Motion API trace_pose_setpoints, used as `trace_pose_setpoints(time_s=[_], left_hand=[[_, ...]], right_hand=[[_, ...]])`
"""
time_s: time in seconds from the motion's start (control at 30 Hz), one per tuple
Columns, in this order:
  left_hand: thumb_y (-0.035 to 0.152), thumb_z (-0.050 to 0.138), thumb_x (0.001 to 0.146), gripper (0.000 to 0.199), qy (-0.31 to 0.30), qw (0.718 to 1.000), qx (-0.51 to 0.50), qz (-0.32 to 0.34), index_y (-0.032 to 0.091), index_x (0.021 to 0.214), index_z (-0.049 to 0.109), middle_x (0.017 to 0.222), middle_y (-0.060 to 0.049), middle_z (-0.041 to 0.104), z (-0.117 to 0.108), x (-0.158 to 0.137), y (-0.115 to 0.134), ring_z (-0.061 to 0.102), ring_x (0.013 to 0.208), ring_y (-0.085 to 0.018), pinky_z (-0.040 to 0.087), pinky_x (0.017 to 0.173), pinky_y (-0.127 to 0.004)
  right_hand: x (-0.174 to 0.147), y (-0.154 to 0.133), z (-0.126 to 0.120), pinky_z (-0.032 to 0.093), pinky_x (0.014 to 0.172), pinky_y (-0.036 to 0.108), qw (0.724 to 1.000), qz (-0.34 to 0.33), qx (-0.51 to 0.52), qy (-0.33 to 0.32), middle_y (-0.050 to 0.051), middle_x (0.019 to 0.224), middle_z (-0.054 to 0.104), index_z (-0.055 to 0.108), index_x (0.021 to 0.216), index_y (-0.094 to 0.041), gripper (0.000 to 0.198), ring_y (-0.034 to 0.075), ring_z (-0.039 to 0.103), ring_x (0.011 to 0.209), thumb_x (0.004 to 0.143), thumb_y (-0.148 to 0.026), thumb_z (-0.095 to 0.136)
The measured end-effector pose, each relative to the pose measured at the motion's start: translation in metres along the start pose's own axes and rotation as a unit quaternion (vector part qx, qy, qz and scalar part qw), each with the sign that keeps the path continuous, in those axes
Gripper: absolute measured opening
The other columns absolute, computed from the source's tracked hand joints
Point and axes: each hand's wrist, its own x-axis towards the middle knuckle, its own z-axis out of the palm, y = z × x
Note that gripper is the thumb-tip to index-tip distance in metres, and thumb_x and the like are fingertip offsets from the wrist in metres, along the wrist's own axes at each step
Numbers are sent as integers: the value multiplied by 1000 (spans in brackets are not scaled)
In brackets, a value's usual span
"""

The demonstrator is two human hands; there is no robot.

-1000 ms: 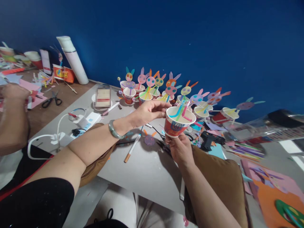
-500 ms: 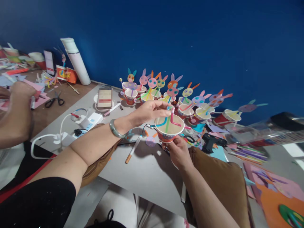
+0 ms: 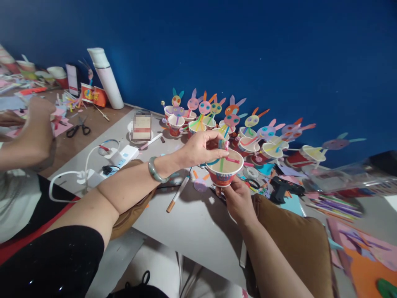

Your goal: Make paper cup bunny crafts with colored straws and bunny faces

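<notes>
While your right hand [image 3: 241,203] grips the cup [image 3: 223,181] round its base, your left hand [image 3: 200,149] has thumb and fingers closed on the bunched tops of the straws [image 3: 222,165], just above the cup's rim. You have the cup up off the table [image 3: 189,231], mouth upward and turned a little toward you. The low grip probably serves to leave the mouth free for your other hand, and the pinch seems to hold the straws together and upright. The other cups [image 3: 175,128] stand behind your cup against the wall [image 3: 279,62], perhaps to be out of the way. Left of the cup, the loose head [image 3: 201,185] and the pen [image 3: 176,196] lie within easy reach; right of it is the glue gun [image 3: 285,189], likely parked there to be handy.

Your cup is pale inside and red outside, with blue and white print that is too blurred to read. Green, pink and blue straws show: the green one rises from inside, the pink one bends right within the rim, and the blue one bends left across it. Your fingers partly hide their tops, so you can't tell how they are joined.
</notes>
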Motion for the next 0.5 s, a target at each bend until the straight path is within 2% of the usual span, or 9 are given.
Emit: trace_pose_setpoints(time_s=[0.33,0.5], left_hand=[[24,73,74,16,48,997,56,33,16,77,60,71,3,59,1,-3,-5,51,65,-8,42,63,-24],[20,70,72,13,59,995,76,29,17,75,58,71,3,58,2,-4,-3,50,64,-8,42,62,-24]], right_hand=[[-2,-1,1,35,53,26,1000,-10,-6,-3,-3,60,57,61,74,-21,34,11,45,54,83,-50,76],[-2,0,1,36,54,25,1000,-15,0,-8,-3,60,58,63,75,-21,32,11,46,54,84,-48,76]])
